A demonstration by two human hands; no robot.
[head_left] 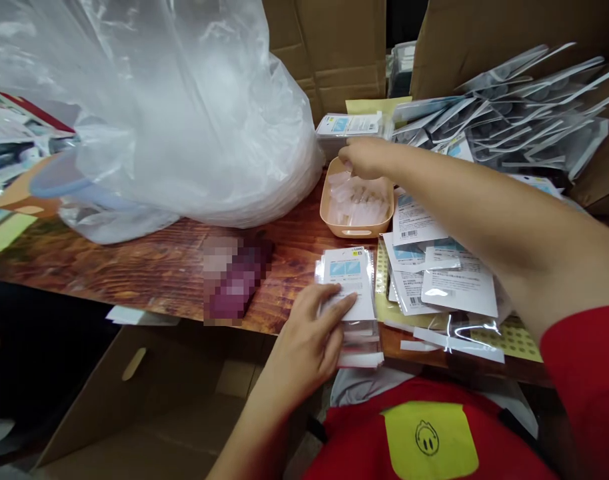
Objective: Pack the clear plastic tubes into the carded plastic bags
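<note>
My left hand lies with fingers spread on a stack of white printed cards in clear plastic sleeves, near the table's front edge. My right hand reaches across to the far rim of a peach plastic basket. Its fingers are curled down and closed, and what they hold, if anything, is hidden. Inside the basket are small clear, whitish plastic pieces. Just behind the basket, close to my right hand, stands another stack of packaged cards.
A large clear plastic bag bulges over the table's left. Loose carded packages lie under my right forearm, and a heap of sleeved packages leans behind. A blurred purple item lies left. An open cardboard box stands below the table edge.
</note>
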